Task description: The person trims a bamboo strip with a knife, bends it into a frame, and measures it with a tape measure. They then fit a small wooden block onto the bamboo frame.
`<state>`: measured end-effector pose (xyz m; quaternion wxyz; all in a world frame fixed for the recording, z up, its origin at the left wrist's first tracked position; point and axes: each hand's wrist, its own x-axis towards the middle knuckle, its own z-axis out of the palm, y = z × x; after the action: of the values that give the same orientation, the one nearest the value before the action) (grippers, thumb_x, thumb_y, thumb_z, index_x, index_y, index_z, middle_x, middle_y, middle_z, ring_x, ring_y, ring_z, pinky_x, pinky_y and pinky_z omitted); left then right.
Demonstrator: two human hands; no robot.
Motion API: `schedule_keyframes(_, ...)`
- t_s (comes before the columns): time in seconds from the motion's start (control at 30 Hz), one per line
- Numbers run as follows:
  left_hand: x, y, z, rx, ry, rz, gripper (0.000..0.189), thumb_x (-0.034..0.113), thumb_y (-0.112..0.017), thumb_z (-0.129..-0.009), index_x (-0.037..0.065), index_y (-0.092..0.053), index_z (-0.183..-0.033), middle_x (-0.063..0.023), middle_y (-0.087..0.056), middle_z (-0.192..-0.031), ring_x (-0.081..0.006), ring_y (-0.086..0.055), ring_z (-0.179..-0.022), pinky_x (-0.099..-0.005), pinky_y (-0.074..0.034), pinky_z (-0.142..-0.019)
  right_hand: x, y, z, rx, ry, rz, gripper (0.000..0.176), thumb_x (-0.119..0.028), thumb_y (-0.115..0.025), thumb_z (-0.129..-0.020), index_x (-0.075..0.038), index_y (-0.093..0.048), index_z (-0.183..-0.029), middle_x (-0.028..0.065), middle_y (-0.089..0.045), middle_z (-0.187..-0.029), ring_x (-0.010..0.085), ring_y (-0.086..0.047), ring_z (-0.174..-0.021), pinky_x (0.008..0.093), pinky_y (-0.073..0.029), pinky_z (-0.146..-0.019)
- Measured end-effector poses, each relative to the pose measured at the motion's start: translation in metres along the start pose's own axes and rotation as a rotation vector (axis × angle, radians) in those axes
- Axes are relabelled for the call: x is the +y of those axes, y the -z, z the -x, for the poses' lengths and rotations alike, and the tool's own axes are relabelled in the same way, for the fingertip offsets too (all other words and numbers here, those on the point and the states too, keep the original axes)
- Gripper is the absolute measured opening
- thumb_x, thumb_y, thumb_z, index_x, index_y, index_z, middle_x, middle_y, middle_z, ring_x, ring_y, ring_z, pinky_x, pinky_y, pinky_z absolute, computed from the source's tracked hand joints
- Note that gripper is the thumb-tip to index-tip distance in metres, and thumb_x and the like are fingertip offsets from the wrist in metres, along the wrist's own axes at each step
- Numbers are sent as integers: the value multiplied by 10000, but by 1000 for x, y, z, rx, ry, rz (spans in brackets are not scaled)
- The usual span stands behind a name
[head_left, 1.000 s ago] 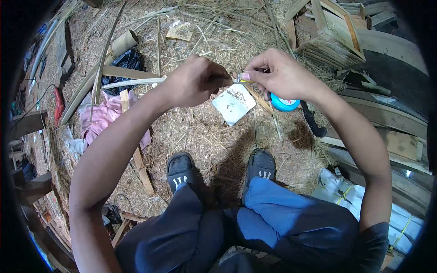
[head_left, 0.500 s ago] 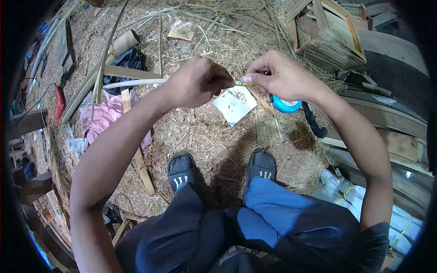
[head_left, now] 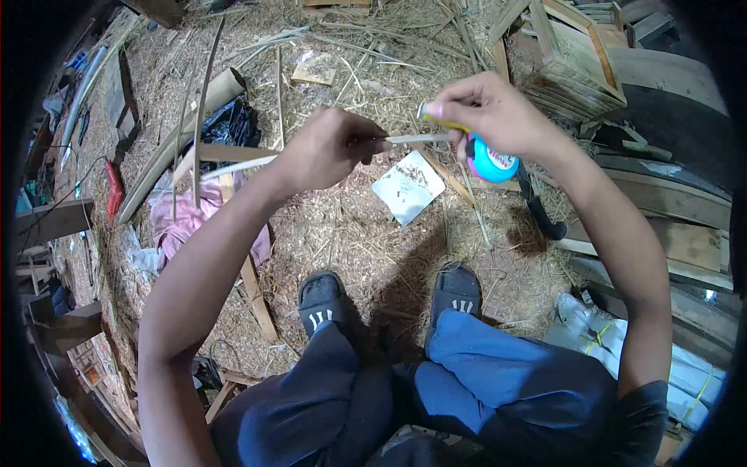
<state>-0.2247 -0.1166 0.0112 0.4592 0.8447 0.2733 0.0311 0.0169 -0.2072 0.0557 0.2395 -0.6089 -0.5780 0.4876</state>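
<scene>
My left hand (head_left: 331, 148) is closed around a thin pale strip (head_left: 420, 138), which looks like split bamboo or wood. The strip runs out on both sides of the fist, its right end reaching the lower fingers of my right hand (head_left: 498, 117). Between that hand's thumb and fingers is the yellow blade of a tape measure (head_left: 495, 165), with the metal hook poking out to the left. Its round blue case, edged in pink, sits below the palm, partly hidden by the hand. Under both hands, a white square piece (head_left: 408, 188) with dark specks lies on the floor.
Shavings and loose strips cover the ground. A pink cloth (head_left: 187, 222), a black plastic bag (head_left: 226, 128) and a bamboo tube (head_left: 222, 89) lie left. A wooden frame (head_left: 576, 66) stands upper right, with stacked planks (head_left: 677, 241) below. My sandalled feet (head_left: 320, 296) are beneath.
My right hand has drawn the tape's hook end up and away from my left fingers, exposing the strip's right end between the hands. The view has shifted slightly.
</scene>
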Motion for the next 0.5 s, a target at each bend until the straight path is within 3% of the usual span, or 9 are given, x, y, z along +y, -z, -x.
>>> schedule_keyframes(0.07,-4,4,1,-7,48,-33,180,87,-674,-964,-28,-754,-1076,-125,-751,-822,-154,-705,-728,-317,-550,-659,10,11,-1,113,-51,-113,336,-286,-669,-1012,36,-719,-1095,63,-678,-733,134,-691,-604,275,-553,-572)
schedule_keyframes(0.13,-17,3,3,97,-46,-35,192,132,-692,-956,-17,-770,-1047,-114,-734,-758,-144,-685,-670,-318,-520,-618,22,14,-3,126,-44,-210,348,-295,-678,-1007,41,-711,-1088,60,-673,-772,146,-697,-609,278,-555,-573)
schedule_keyframes(0.2,-29,3,4,74,-10,-57,204,143,-712,-944,-22,-769,-1050,-109,-735,-756,-137,-691,-680,-319,-527,-628,32,12,-1,304,-203,-352,291,-285,-670,-1014,-1,-705,-1067,35,-654,-790,126,-670,-605,268,-554,-582)
schedule_keyframes(0.3,-49,-1,7,36,107,-10,210,200,-746,-924,30,-787,-1041,-81,-731,-742,-145,-656,-645,-333,-512,-625,77,9,-11,301,-199,-370,307,-283,-678,-1010,14,-695,-1083,37,-654,-820,122,-678,-624,270,-564,-586)
schedule_keyframes(0.4,-67,-2,10,-10,149,-117,226,192,-769,-912,21,-783,-1061,-67,-716,-718,-130,-618,-625,-334,-481,-594,111,5,-23,238,-250,-264,319,-281,-685,-1007,26,-693,-1094,31,-652,-817,125,-686,-639,267,-563,-585)
schedule_keyframes(0.5,-86,-2,13,20,175,44,221,153,-783,-902,-27,-753,-1025,-32,-710,-701,-70,-554,-574,-285,-425,-529,134,-3,-34,211,-259,-245,311,-274,-693,-1002,31,-702,-1059,40,-668,-837,130,-701,-667,284,-562,-596)
